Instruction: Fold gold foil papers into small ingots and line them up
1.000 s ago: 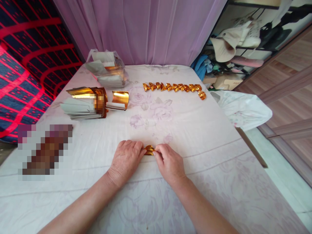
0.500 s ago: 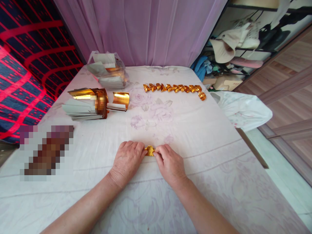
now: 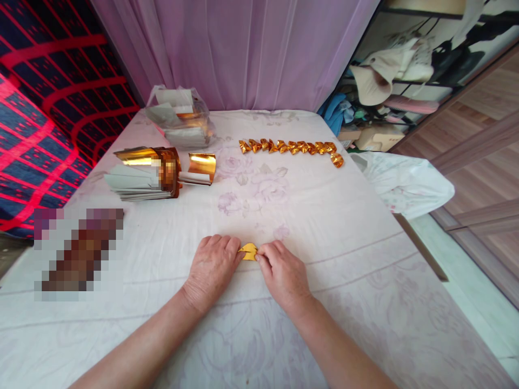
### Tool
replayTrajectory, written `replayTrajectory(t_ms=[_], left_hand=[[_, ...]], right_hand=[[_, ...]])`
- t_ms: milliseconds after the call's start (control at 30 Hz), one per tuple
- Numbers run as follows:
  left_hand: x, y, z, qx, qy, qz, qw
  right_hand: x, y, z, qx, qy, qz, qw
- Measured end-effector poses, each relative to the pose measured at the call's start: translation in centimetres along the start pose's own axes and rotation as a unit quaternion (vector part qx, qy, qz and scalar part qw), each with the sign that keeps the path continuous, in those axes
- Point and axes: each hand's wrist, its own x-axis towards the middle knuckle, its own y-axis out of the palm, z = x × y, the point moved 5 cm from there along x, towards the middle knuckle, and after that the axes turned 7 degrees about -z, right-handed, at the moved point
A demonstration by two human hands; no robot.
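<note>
A small piece of folded gold foil paper (image 3: 250,252) is held just above or on the tablecloth, between my two hands. My left hand (image 3: 214,262) pinches its left end with thumb and fingers. At the other end, my right hand (image 3: 284,267) grips the foil paper between thumb and curled forefinger. The middle of the paper shows between the fingertips, with a dark slit or crease across it. Both its ends are hidden by my fingers.
Folded gold foil pieces (image 3: 290,146) line up at the back. Foil sheets (image 3: 141,181) lie in a stack at left, a loose curled sheet (image 3: 203,165) beside them. Behind stands a clear bag (image 3: 180,121) of sheets. A pixelated patch (image 3: 81,254) covers something at left. A white bag (image 3: 409,183) is at right.
The foil paper between my fingers has changed shape: its rounded, open-looking middle is now flatter, with a pointed upper edge and a slit. My hands stay nearly in place.
</note>
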Motion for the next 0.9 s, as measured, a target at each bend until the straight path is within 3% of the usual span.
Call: replayTrajectory(t_ms=[300, 633, 900], left_hand=[[0.2, 0.3, 1.0, -0.08, -0.009, 0.057, 0.995], [0.1, 0.1, 0.5, -0.052, 0.0, 0.023, 0.998], [-0.1, 0.3, 1.1, -0.098, -0.007, 0.048, 0.994]], right_hand=[[0.3, 0.0, -0.1, -0.005, 0.002, 0.029, 1.0], [0.6, -0.2, 0.9, -0.054, 0.03, 0.048, 0.997], [0.7, -0.2, -0.2, 0.039, 0.037, 0.067, 0.996]])
